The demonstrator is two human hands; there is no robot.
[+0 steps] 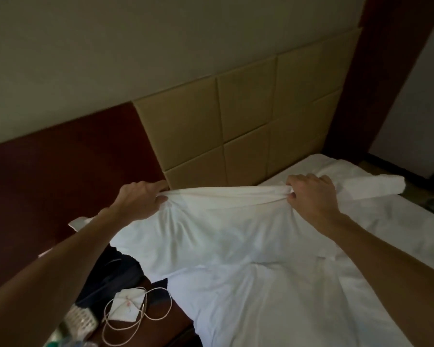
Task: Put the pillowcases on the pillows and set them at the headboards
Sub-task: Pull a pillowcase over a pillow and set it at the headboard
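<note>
1. Head view: the left hand [140, 199] is gripping one end of the pillowcase's [223, 221] top edge. Its fingers are curling round bunched cloth just in front of the headboard's [246, 121] lower left corner.
2. The right hand [311, 194] is clamping the other end of that edge, knuckles up, below the headboard's right half. The two hands are sitting well apart, with the edge pulled taut between them.
3. The pillowcase is spreading from that edge toward the camera and lying on the bed [298, 316], close to the headboard's foot. Whether a pillow is filling it, I cannot tell.
4. The bed's white, wrinkled sheet is running from under the headboard toward the camera.
5. A roll of white cloth [376, 186] is lying on the bed beyond the right hand, near the headboard's right end.
6. A dark red-brown panel [60, 171] is running along the wall to the left of the headboard.
7. Down and left of the headboard, a nightstand [161, 321] is bearing a looped pale cable [135, 326], a white packet [125, 306] and a dark bag [113, 274].
</note>
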